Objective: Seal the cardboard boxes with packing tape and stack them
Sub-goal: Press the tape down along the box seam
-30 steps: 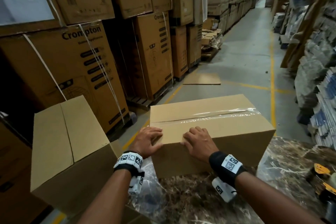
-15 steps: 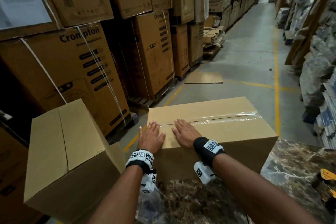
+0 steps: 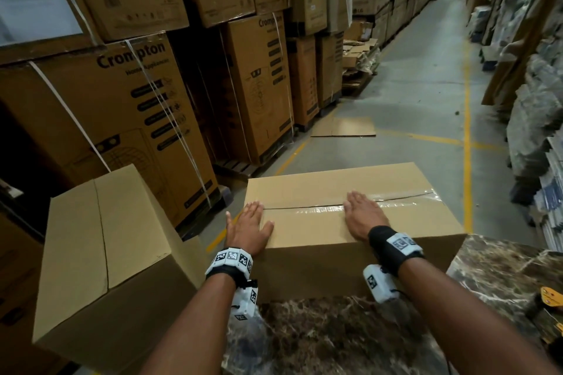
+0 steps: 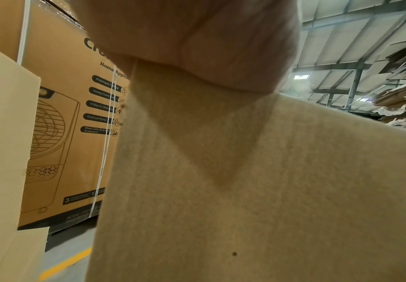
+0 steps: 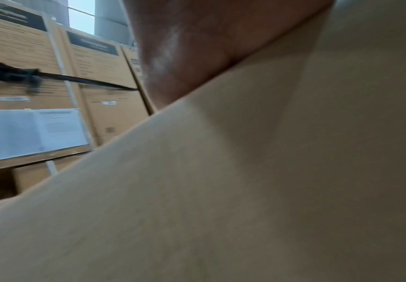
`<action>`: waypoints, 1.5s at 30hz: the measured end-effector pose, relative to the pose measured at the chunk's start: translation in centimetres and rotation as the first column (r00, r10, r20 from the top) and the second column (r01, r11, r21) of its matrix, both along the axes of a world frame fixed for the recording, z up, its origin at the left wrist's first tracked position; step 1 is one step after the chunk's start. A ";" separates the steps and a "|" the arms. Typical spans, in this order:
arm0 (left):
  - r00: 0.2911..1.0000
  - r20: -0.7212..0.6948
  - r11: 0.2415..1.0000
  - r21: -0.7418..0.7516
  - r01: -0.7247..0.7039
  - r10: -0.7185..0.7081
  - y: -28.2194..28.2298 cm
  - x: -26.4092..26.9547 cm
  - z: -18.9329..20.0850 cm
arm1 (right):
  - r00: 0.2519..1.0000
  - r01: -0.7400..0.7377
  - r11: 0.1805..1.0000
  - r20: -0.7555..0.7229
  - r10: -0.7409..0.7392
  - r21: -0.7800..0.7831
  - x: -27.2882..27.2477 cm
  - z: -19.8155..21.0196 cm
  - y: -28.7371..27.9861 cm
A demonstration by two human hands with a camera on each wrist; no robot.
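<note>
A plain cardboard box (image 3: 310, 186) stands on the marble table (image 3: 502, 271), its top seam covered by a strip of clear packing tape (image 3: 405, 196). My left hand (image 3: 248, 224) lies flat on the box's left end, fingers straight over the seam. My right hand (image 3: 361, 213) presses flat on the tape near the middle of the box. Both wrist views are filled by the box's near side (image 4: 245, 190) (image 5: 245, 190), with the heel of the left hand (image 4: 197, 38) and of the right hand (image 5: 209, 47) at the top. A second plain box (image 3: 100, 253) stands tilted to the left.
Tall stacks of printed cartons (image 3: 128, 100) line the left side. A flat cardboard sheet (image 3: 344, 131) lies on the grey aisle floor. Wrapped goods (image 3: 536, 119) pile up along the right. A yellow tape dispenser (image 3: 551, 298) shows at the table's right edge.
Both hands have flattened from curled fingers at the near edge. The right hand has slid rightward along the tape while the left stays at the left end.
</note>
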State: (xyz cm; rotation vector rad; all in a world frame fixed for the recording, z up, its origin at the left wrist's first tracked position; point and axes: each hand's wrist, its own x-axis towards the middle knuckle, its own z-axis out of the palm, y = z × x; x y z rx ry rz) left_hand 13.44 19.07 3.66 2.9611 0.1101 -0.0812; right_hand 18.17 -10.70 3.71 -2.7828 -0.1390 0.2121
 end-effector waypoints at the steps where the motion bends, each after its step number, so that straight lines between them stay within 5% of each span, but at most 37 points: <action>1: 1.000 0.008 1.000 -0.001 -0.004 0.004 -0.1 -0.1 0.0 | 0.999 0.032 0.999 0.001 -0.032 -0.016 0.2 0.0 -1.6; 8: 0.998 -0.019 0.990 0.134 -0.052 0.055 -4.4 0.9 0.8 | 0.998 0.065 0.995 0.004 -0.065 -0.080 0.1 -0.2 -4.3; 21: 0.912 -0.069 0.914 0.004 0.406 -0.404 -13.8 3.1 0.3 | 0.996 0.085 0.995 0.003 -0.085 -0.056 0.3 -0.3 -4.3; 29: 0.989 -0.059 0.990 -0.058 0.132 -0.135 -12.2 2.2 0.3 | 0.997 0.080 0.996 0.002 -0.080 -0.027 0.2 -0.4 -4.5; 36: 0.982 0.014 0.981 0.056 -0.188 0.188 -5.2 2.0 -0.6 | 0.995 0.095 0.995 0.008 -0.095 -0.032 -0.4 -0.3 -4.4; 45: 0.977 0.028 0.977 0.014 -0.213 0.213 -1.9 3.2 -0.4 | 0.989 0.148 0.988 0.009 -0.148 -0.051 -2.3 -0.8 -3.3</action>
